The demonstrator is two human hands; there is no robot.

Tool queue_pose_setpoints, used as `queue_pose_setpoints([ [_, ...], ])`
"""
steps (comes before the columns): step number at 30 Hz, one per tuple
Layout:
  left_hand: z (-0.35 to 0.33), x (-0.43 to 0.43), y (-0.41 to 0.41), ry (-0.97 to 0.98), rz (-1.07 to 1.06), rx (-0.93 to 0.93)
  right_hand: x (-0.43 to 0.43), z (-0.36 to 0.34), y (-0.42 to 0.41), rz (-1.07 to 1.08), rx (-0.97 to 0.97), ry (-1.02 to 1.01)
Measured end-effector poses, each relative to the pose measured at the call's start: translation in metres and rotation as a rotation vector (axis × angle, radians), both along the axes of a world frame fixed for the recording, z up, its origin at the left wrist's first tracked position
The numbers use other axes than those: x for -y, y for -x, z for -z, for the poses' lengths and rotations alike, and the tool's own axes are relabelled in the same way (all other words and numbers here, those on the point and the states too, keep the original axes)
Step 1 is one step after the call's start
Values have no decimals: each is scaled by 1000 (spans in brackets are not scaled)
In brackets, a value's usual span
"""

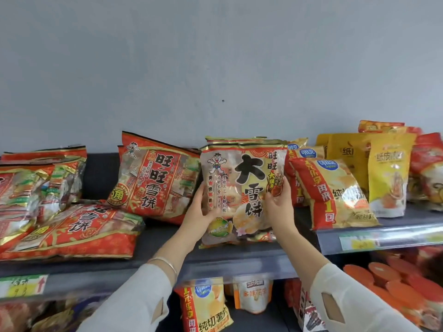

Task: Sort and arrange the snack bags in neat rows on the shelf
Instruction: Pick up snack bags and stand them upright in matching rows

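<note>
A large pale rice-cracker bag (242, 188) with big black characters stands upright at the middle of the top shelf (239, 257). My left hand (200, 209) grips its left edge and my right hand (279, 200) grips its right edge. Another bag of the same kind stands right behind it. A red rice-cracker bag (155, 178) leans to its left, and one more red bag (76, 231) lies flat at the front left. A yellow-and-red chip bag (333, 195) leans to its right.
More red bags (36, 185) are piled at the far left. Yellow pouches (386, 178) and red bags (426, 171) stand at the right end. The lower shelf holds chip bags (206, 305), a white-orange pouch (254, 293) and orange lidded tubs (395, 281). A grey wall rises behind.
</note>
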State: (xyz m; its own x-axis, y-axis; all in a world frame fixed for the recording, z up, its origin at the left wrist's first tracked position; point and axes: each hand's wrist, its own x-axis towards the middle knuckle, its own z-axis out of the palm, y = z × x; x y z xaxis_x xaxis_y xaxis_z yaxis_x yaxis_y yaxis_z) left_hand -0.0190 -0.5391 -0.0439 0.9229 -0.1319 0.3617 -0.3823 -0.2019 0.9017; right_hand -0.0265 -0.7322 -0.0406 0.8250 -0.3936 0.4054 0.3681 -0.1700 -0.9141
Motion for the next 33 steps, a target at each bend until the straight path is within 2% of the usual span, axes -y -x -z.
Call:
queue_pose_setpoints([
  [2, 21, 11, 2, -123, 46, 11, 7, 24, -1, 46, -100, 58],
  [5, 35, 17, -5, -263, -35, 79, 12, 38, -6, 106, -155, 195],
  [11, 35, 37, -13, -352, -81, 104, 13, 40, -7, 342, -149, 256],
  [14, 37, 53, -19, -352, -134, 113, 9, 40, -4, 419, -114, 421],
  [17, 40, 54, -20, -377, -194, 136, 6, 44, -5, 447, -192, 606],
  [23, 46, 54, -13, -505, -333, 200, 2, 48, -5, 518, -288, 832],
  [26, 47, 54, -13, -519, -356, 203, 7, 51, 1, 518, -267, 947],
  [30, 44, 53, -10, -436, -304, 187, 13, 50, 4, 483, -229, 960],
  [33, 40, 47, -4, -370, -260, 150, 8, 50, 4, 462, 8, 1060],
])
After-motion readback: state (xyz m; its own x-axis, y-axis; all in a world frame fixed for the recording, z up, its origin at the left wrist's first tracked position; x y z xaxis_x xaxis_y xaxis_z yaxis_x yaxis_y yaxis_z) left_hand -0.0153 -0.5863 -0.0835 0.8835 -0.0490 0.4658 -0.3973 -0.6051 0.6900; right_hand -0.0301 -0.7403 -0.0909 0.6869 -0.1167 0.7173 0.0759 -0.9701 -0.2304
